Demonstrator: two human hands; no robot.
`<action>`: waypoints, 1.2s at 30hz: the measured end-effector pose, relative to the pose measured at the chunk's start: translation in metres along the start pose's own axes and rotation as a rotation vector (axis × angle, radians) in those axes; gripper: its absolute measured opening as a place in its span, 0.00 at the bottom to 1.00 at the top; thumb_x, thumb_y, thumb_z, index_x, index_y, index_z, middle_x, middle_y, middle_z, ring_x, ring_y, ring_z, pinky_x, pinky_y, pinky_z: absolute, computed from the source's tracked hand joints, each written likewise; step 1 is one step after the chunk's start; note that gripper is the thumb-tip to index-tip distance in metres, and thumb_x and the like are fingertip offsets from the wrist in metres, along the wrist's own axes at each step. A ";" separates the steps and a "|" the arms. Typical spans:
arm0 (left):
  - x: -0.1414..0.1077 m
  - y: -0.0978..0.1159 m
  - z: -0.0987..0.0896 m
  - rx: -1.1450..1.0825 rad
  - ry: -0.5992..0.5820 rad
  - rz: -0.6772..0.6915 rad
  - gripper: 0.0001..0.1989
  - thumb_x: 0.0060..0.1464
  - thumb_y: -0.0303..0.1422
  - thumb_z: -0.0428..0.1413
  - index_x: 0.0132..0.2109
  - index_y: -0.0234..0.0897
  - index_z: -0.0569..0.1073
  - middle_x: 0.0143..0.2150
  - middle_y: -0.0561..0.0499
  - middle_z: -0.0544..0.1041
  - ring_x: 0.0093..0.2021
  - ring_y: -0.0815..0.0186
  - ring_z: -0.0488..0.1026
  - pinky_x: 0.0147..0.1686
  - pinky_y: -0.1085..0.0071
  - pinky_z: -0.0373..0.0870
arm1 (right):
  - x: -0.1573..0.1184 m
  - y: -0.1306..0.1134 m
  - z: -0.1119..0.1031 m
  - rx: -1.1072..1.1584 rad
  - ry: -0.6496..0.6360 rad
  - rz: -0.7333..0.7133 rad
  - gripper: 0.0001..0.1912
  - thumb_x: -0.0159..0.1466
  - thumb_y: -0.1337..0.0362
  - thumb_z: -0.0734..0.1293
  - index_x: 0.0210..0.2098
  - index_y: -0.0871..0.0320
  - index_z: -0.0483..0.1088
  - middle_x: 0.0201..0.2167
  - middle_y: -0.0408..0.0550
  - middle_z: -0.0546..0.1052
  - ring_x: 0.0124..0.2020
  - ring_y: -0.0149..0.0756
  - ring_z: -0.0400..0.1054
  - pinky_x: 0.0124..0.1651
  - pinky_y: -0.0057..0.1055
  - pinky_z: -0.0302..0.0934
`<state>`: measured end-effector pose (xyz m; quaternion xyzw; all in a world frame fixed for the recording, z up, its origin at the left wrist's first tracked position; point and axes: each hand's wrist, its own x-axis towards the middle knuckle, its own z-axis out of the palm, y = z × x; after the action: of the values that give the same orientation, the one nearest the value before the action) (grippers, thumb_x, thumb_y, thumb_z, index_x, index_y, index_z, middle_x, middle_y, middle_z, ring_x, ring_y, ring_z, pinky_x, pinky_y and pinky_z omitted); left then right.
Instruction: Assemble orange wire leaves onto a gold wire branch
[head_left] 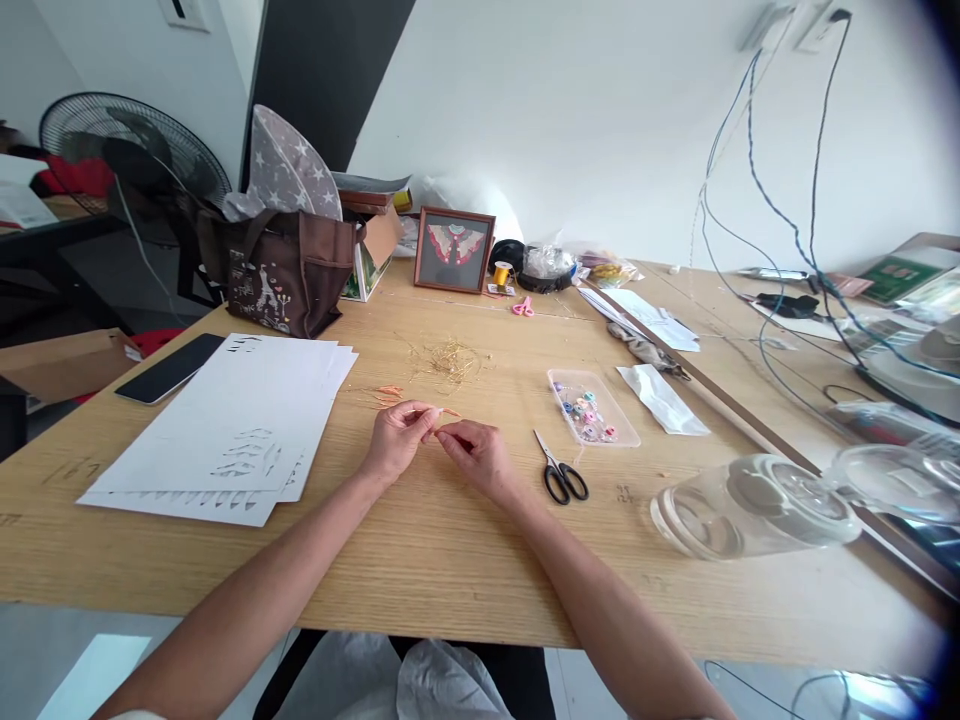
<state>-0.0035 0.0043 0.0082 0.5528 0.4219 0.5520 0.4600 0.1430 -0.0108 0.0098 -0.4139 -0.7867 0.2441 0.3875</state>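
Observation:
My left hand (pixel 401 437) and my right hand (pixel 476 452) meet above the middle of the wooden table, fingertips pinched close together. Between them is a small orange piece (pixel 451 412), its tip showing past my left fingertips. My left fingers are closed on it; what my right fingertips pinch is too small to make out. Several orange pieces (pixel 388 392) lie just behind my left hand, beside a loose tangle of gold wire (pixel 450 362). To the right are black-handled scissors (pixel 559 470), lying partly open, and a clear tray (pixel 626 432) of coloured spools.
White paper sheets (pixel 202 420) and a black phone (pixel 171 368) lie at the left. A brown bag (pixel 289 270), a framed butterfly piece (pixel 454 250) and pink scissors (pixel 523 307) are at the back. A clear bottle (pixel 750 507) lies at the right, near cables.

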 end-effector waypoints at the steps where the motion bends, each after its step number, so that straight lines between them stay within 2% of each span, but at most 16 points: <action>1: 0.000 0.000 -0.001 0.047 0.005 0.011 0.10 0.48 0.38 0.56 0.28 0.34 0.72 0.17 0.56 0.65 0.20 0.73 0.60 0.22 0.76 0.58 | -0.001 -0.002 -0.001 -0.041 0.003 -0.019 0.13 0.63 0.62 0.58 0.34 0.57 0.74 0.24 0.46 0.73 0.24 0.30 0.63 0.29 0.25 0.54; 6: -0.001 0.002 -0.003 0.256 -0.057 0.089 0.10 0.48 0.37 0.55 0.28 0.33 0.74 0.22 0.53 0.70 0.23 0.72 0.63 0.24 0.77 0.60 | 0.000 -0.002 -0.012 -0.239 0.079 -0.047 0.13 0.64 0.63 0.58 0.35 0.58 0.73 0.27 0.48 0.73 0.26 0.31 0.65 0.30 0.25 0.55; 11: -0.005 0.007 0.000 0.239 -0.219 0.074 0.10 0.49 0.36 0.54 0.29 0.33 0.74 0.23 0.54 0.70 0.23 0.72 0.63 0.24 0.77 0.60 | 0.006 0.008 -0.021 -0.084 0.205 0.023 0.11 0.63 0.63 0.59 0.32 0.59 0.73 0.28 0.47 0.75 0.29 0.31 0.67 0.33 0.25 0.57; 14: -0.005 0.007 0.000 0.190 -0.258 0.052 0.10 0.50 0.36 0.55 0.29 0.33 0.73 0.20 0.56 0.66 0.21 0.74 0.60 0.22 0.78 0.57 | 0.008 0.016 -0.021 0.033 0.185 0.111 0.13 0.62 0.60 0.60 0.31 0.60 0.72 0.24 0.45 0.73 0.25 0.30 0.65 0.29 0.25 0.57; 20: -0.002 0.004 -0.002 0.031 -0.204 0.037 0.10 0.50 0.36 0.54 0.28 0.33 0.71 0.21 0.56 0.67 0.21 0.74 0.61 0.25 0.76 0.60 | 0.007 0.018 -0.011 0.172 0.061 0.157 0.15 0.61 0.57 0.61 0.29 0.61 0.73 0.22 0.43 0.71 0.24 0.28 0.61 0.26 0.23 0.54; 26: 0.000 0.000 -0.001 -0.029 -0.096 0.034 0.10 0.50 0.36 0.55 0.28 0.33 0.70 0.19 0.57 0.64 0.21 0.74 0.60 0.24 0.76 0.59 | 0.002 0.009 0.000 0.091 -0.004 0.080 0.16 0.63 0.59 0.59 0.32 0.60 0.75 0.24 0.44 0.74 0.23 0.27 0.61 0.26 0.23 0.53; 32: 0.001 -0.003 -0.003 0.143 -0.021 0.034 0.11 0.48 0.38 0.55 0.28 0.33 0.72 0.19 0.56 0.65 0.20 0.74 0.60 0.21 0.77 0.57 | -0.001 0.002 0.001 -0.039 0.041 0.004 0.13 0.63 0.62 0.59 0.33 0.59 0.75 0.24 0.46 0.74 0.23 0.29 0.64 0.28 0.24 0.55; 36: 0.001 0.000 -0.004 0.279 -0.080 0.086 0.12 0.49 0.38 0.54 0.29 0.32 0.73 0.22 0.54 0.70 0.23 0.72 0.64 0.24 0.77 0.60 | 0.000 0.001 -0.005 -0.147 0.111 -0.029 0.12 0.63 0.63 0.59 0.33 0.60 0.73 0.25 0.47 0.74 0.25 0.30 0.65 0.30 0.25 0.56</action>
<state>-0.0076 0.0054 0.0078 0.6507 0.4517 0.4847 0.3710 0.1481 -0.0099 0.0117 -0.4429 -0.7857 0.1567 0.4025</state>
